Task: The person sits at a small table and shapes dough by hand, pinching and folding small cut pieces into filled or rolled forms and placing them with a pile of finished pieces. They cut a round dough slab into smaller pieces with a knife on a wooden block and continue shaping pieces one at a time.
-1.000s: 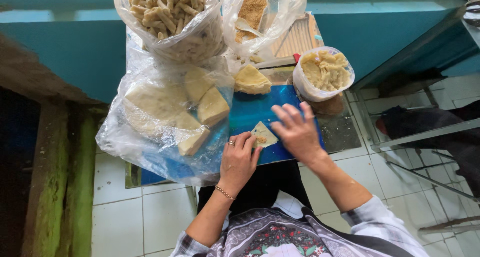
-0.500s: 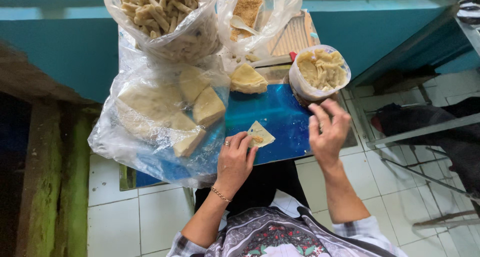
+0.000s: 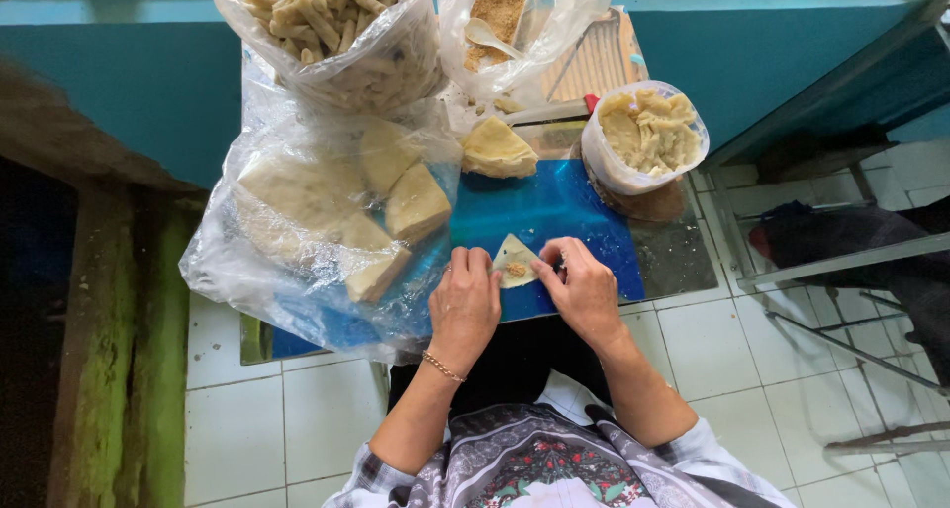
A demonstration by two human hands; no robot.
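Two hands, left hand [image 3: 465,305] & right hand [image 3: 586,290], pinch small pale triangular dough wrapper w/ brown filling [image 3: 515,262] on blue desk mat [image 3: 554,206]; folding step, next needs edges sealed.

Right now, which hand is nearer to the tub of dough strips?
Right. The right hand lies just below the tub, at the wrapper. The left hand is farther left, on the wrapper's other side.

Home food-prep corner: blue board [image 3: 554,211] on small table, dough bags [image 3: 327,231], white tiled floor [image 3: 712,340].
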